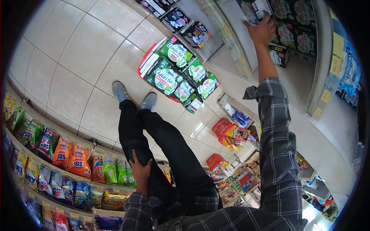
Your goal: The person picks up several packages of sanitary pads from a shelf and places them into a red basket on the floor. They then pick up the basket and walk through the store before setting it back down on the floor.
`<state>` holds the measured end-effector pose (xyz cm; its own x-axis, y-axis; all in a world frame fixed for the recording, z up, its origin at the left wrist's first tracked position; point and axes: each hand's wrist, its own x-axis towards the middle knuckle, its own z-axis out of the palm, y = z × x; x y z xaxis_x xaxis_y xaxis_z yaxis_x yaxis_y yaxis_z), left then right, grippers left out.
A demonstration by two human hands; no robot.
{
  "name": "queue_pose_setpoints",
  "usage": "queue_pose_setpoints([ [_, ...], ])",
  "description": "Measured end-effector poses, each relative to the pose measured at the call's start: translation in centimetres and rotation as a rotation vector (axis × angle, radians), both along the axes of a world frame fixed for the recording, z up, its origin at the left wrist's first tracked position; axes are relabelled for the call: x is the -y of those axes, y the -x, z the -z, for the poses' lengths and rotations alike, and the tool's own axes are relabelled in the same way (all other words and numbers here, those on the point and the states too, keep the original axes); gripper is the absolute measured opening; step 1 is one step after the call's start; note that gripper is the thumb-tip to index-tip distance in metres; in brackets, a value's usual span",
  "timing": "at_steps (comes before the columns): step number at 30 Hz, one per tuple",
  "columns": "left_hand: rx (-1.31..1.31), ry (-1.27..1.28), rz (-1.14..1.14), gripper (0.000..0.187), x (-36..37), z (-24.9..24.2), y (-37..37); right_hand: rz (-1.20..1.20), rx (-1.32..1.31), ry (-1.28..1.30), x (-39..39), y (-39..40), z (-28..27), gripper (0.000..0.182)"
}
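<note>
My left hand (139, 169) rests on my knee, its fingers spread over the black trousers. My right hand (263, 30) reaches into a shelf at the upper right, thumb and fingers apart. Its fingertips are at a pack with a white part (261, 7); whether they press on it is hard to see. Beside this hand stand dark green packs of sanitary pads (285, 34), and a small dark pack (278, 56) sits below them. On the floor ahead of my feet, a red basket (141, 68) is heaped with green and white Daun Sirih packs (166, 77).
Shelves of pouches, among them orange SOS packs (80, 159), curve along the left. Black packs (196, 34) line the lower shelf near the basket. A shelf edge with price tags (327, 96) runs at right. Red bins (222, 127) with goods stand farther along the tiled aisle (77, 50).
</note>
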<state>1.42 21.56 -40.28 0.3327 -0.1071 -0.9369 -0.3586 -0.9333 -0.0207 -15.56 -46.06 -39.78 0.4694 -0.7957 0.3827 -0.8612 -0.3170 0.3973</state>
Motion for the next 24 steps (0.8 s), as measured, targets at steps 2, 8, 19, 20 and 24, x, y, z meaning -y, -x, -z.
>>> queue_pose_setpoints([
  [2,0.002,0.013,-0.009,0.107,-0.3,0.0,-0.1,0.115,0.079,-0.165,1.5,1.5,0.2,0.087],
  [8,-0.006,0.007,-0.019,0.108,-0.8,0.2,-0.2,-0.076,-0.077,-0.142,-1.4,3.8,-1.7,0.089],
  [19,-0.029,-0.005,0.027,0.108,-1.8,0.5,-0.8,0.265,0.132,-0.249,-4.8,-1.7,-4.4,0.083],
  [20,-0.037,-0.02,0.022,0.107,-1.7,0.6,-1.1,0.282,0.12,-0.214,-5.7,-1.5,-5.4,0.082],
  [24,-0.097,0.014,-0.025,0.102,-0.8,-0.4,-3.7,0.101,0.211,-0.063,-14.2,3.2,-9.2,0.078],
])
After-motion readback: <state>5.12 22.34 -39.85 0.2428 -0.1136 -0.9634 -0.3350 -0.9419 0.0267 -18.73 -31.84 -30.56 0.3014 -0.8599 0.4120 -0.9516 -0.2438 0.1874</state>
